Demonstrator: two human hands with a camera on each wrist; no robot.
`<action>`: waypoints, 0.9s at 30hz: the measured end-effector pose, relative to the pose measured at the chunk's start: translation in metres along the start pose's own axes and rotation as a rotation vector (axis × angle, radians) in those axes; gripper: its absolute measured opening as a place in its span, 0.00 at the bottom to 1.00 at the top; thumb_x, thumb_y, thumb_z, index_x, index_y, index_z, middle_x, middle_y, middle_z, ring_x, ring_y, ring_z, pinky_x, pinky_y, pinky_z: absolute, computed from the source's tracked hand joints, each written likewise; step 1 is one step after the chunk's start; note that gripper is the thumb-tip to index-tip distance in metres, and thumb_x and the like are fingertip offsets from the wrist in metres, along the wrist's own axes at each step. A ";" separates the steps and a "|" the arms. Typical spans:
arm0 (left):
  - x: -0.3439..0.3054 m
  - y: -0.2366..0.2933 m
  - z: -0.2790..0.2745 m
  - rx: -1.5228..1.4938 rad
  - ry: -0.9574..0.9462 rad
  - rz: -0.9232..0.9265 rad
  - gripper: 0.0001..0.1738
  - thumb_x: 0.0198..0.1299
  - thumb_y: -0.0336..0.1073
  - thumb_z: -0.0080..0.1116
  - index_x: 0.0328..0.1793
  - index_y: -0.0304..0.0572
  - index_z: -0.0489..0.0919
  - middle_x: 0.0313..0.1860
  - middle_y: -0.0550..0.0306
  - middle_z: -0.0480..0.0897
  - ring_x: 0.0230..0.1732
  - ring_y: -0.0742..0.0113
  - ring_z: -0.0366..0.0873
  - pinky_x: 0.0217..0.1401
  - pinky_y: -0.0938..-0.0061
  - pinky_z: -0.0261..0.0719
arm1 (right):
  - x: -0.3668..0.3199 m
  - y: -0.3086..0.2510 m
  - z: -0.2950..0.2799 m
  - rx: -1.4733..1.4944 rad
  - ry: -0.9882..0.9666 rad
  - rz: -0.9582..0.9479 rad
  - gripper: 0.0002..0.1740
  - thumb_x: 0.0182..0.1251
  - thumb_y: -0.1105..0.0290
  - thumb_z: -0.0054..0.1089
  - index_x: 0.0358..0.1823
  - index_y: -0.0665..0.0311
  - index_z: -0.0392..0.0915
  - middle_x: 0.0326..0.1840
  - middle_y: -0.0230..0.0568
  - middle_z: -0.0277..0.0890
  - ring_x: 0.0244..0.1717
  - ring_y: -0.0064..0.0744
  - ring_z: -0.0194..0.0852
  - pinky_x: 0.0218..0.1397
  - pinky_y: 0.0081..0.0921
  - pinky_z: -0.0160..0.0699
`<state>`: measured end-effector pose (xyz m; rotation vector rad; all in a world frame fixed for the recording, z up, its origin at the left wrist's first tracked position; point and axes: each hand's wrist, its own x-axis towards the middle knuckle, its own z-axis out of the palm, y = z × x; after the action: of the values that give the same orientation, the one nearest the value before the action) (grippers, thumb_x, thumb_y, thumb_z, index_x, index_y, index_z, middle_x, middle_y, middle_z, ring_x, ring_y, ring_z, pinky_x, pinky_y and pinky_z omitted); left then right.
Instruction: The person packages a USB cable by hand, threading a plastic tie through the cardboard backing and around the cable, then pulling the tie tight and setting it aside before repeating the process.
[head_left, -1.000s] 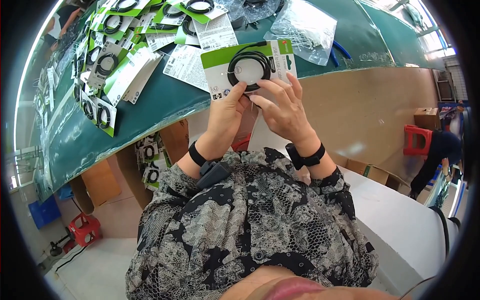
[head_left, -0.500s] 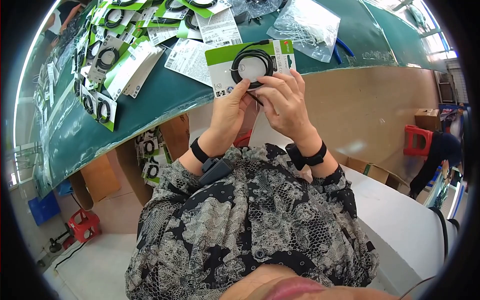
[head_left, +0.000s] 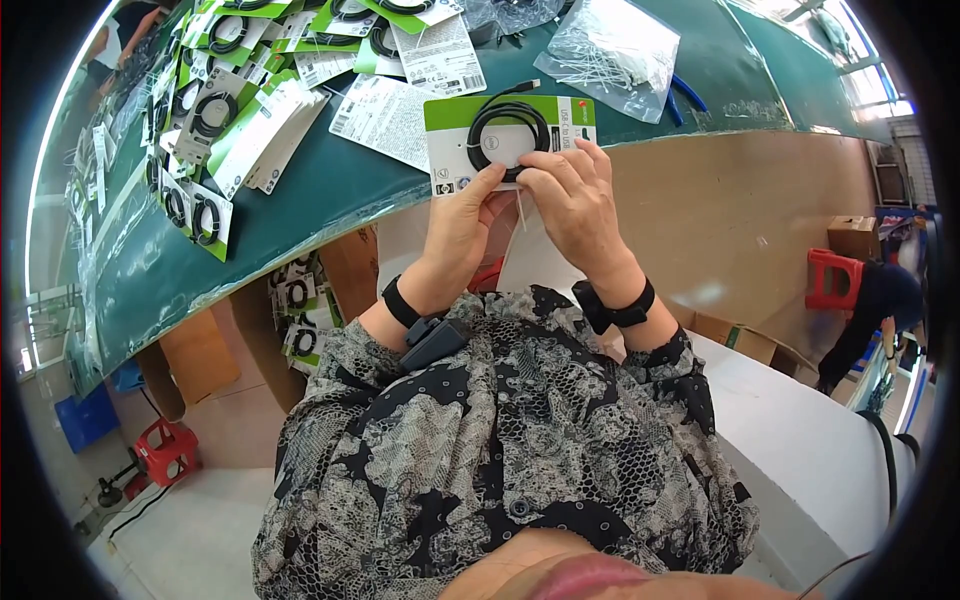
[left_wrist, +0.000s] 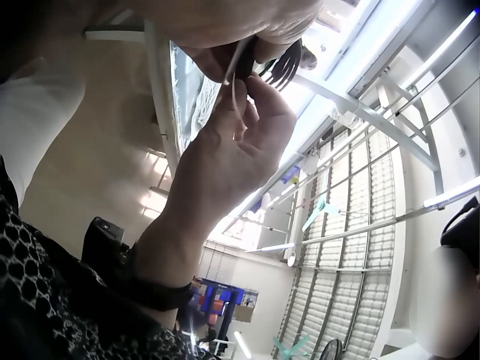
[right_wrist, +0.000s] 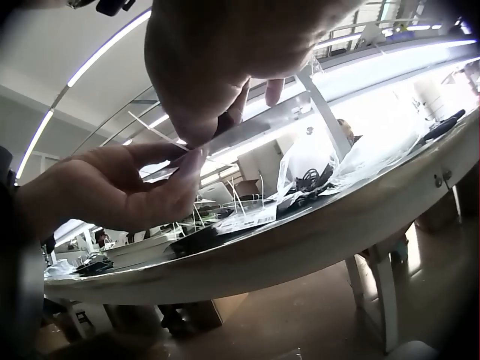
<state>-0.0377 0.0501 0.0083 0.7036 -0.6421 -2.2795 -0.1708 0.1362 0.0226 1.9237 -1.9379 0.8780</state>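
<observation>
A green and white card (head_left: pixel 445 150) with a coiled black cable (head_left: pixel 545 128) on its front is held up at the table's edge in the head view. The left hand (head_left: pixel 458 232) pinches its lower edge, thumb on the front by the coil. The right hand (head_left: pixel 580 212) pinches the coil's lower right part against the card. A thin white tie end (head_left: pixel 522 212) hangs below the card between the hands. In the left wrist view the right hand (left_wrist: pixel 225 161) grips the card edge-on; the right wrist view shows the left hand (right_wrist: pixel 112 187) at the card's other side.
Many carded cables (head_left: pixel 215 115) lie heaped on the green table (head_left: pixel 290 235) at the left. Behind the hands are white printed cards (head_left: pixel 380 125), a clear bag of white ties (head_left: pixel 615 60) and blue-handled pliers (head_left: pixel 688 95). More carded cables (head_left: pixel 303 320) lie below the table.
Both hands and the card have shifted slightly right and down. The right fingers have closed in on the coil's lower part, and the cable's plug now stands above the card's top edge.
</observation>
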 end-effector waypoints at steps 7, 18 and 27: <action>-0.004 0.003 0.003 0.017 -0.014 0.004 0.15 0.63 0.25 0.56 0.56 0.41 0.73 0.47 0.57 0.80 0.46 0.69 0.79 0.45 0.76 0.81 | 0.002 0.003 -0.005 0.001 0.025 -0.170 0.09 0.52 0.68 0.67 0.35 0.51 0.77 0.48 0.25 0.78 0.46 0.30 0.72 0.69 0.50 0.55; 0.001 -0.004 -0.002 -0.018 -0.027 -0.080 0.17 0.64 0.24 0.55 0.58 0.40 0.72 0.50 0.55 0.79 0.48 0.68 0.79 0.47 0.74 0.81 | -0.006 0.002 0.001 -0.002 0.123 -0.108 0.09 0.49 0.70 0.65 0.32 0.51 0.77 0.48 0.26 0.79 0.45 0.32 0.72 0.70 0.53 0.53; 0.000 0.000 0.003 -0.006 -0.046 -0.061 0.16 0.64 0.24 0.55 0.58 0.40 0.72 0.50 0.56 0.79 0.48 0.67 0.79 0.48 0.73 0.81 | -0.006 -0.001 -0.006 0.099 0.166 -0.035 0.09 0.48 0.74 0.67 0.28 0.55 0.75 0.45 0.28 0.82 0.43 0.36 0.74 0.69 0.53 0.55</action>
<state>-0.0399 0.0509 0.0104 0.6782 -0.6426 -2.3592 -0.1702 0.1442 0.0242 1.8662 -1.7909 1.1047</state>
